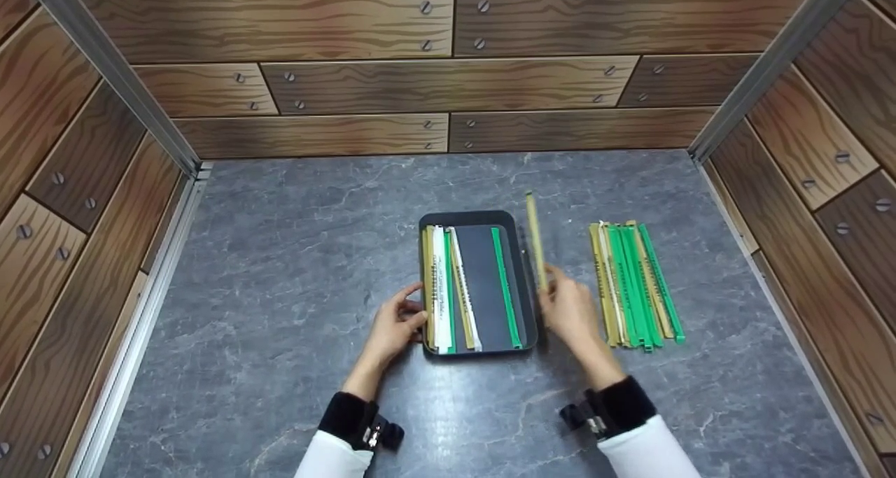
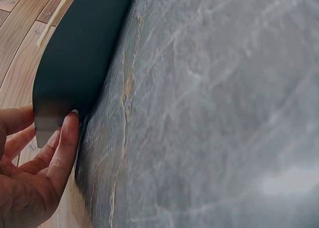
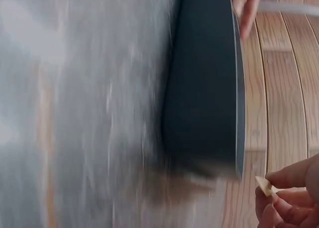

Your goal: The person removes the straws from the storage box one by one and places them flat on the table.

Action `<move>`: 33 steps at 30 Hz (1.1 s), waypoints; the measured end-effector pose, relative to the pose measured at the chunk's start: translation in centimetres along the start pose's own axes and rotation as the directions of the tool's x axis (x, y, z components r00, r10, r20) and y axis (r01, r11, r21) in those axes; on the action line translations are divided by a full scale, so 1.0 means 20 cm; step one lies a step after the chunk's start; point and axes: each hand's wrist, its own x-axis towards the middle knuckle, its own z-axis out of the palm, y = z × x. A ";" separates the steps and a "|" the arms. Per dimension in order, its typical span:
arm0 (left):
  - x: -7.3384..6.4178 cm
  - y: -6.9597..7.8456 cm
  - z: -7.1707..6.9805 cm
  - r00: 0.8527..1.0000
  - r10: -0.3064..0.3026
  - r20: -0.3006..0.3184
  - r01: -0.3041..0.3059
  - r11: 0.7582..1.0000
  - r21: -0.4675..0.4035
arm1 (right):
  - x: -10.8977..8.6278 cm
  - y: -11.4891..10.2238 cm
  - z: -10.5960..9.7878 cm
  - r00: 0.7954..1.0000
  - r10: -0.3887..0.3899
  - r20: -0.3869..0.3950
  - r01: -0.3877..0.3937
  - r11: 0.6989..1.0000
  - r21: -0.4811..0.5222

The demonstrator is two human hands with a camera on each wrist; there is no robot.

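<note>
A dark rectangular tray (image 1: 462, 218) lies mid-table, holding gold, white and green long thin strips on its left and one green strip (image 1: 507, 289) on its right. My left hand (image 1: 395, 327) grips the tray's left side near the front corner; in the left wrist view several fingers (image 2: 67, 148) press its outer wall. Just right of the tray, my right hand (image 1: 570, 306) pinches a long pale yellow strip (image 1: 535, 240) near its lower end, the strip's far end pointing away from me. In the right wrist view, the strip's near end (image 3: 265, 185) shows between thumb and fingers.
Farther right, a row of green, gold and white strips (image 1: 633, 285) lies side by side on the grey marbled table (image 1: 280, 254). Wood-patterned panels (image 1: 448, 86) wall the table at the back and both sides, with metal rails (image 1: 119, 79) at the corners.
</note>
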 end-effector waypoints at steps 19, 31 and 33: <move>0.08 -0.18 0.00 0.999 0.020 -0.027 -0.019 0.999 0.031 | -0.02 0.38 -0.13 0.959 0.282 0.040 -0.260 0.923 -0.282; 0.07 -0.17 0.00 0.999 0.037 -0.036 -0.035 0.998 0.055 | -0.02 0.37 -0.10 0.957 0.289 0.002 -0.275 0.914 -0.298; 0.07 -0.17 0.00 0.998 0.043 -0.038 -0.040 0.997 0.065 | -0.02 0.35 -0.10 0.963 0.268 -0.007 -0.259 0.923 -0.285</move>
